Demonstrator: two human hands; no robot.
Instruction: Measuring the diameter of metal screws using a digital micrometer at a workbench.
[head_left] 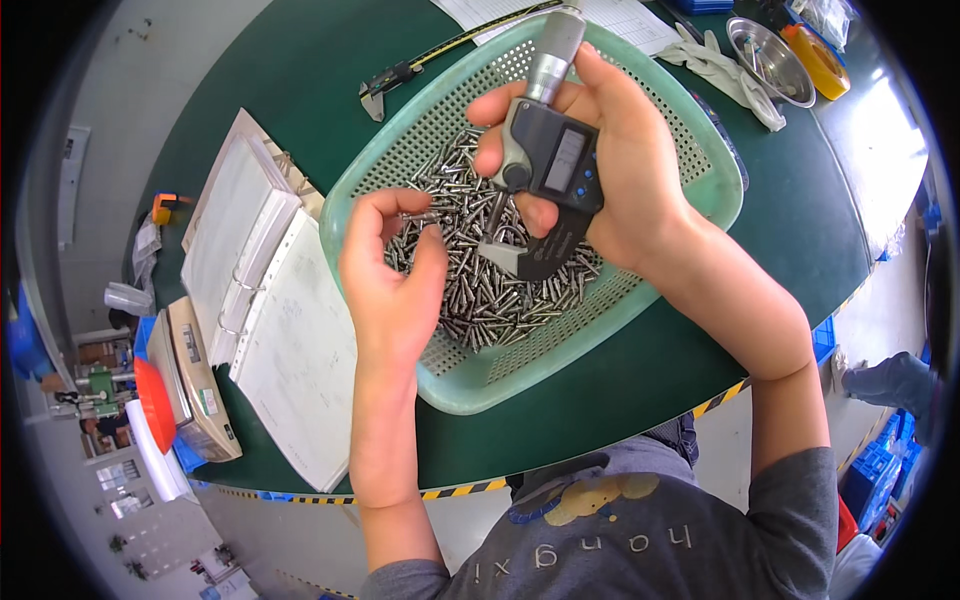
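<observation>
My right hand (640, 170) is wrapped round a digital micrometer (550, 150) with a grey thimble, a black body and a small display. It holds the micrometer above a green perforated plastic basket (463, 398). A heap of small metal pins (510, 315) lies in the basket. Over the heap's left side, my left hand (392, 285) is closed, thumb and fingers pinching what looks like one small metal pin (428, 216). The micrometer's frame opening is just to the right of this pinch, apart from it.
An open ring binder (265, 290) lies left of the basket, beside a weighing scale (190, 375). A caliper (395, 78) rests behind. White gloves (725, 75), a metal bowl (770, 62) and a yellow-orange object (817, 62) are at the back right of the green table (800, 200).
</observation>
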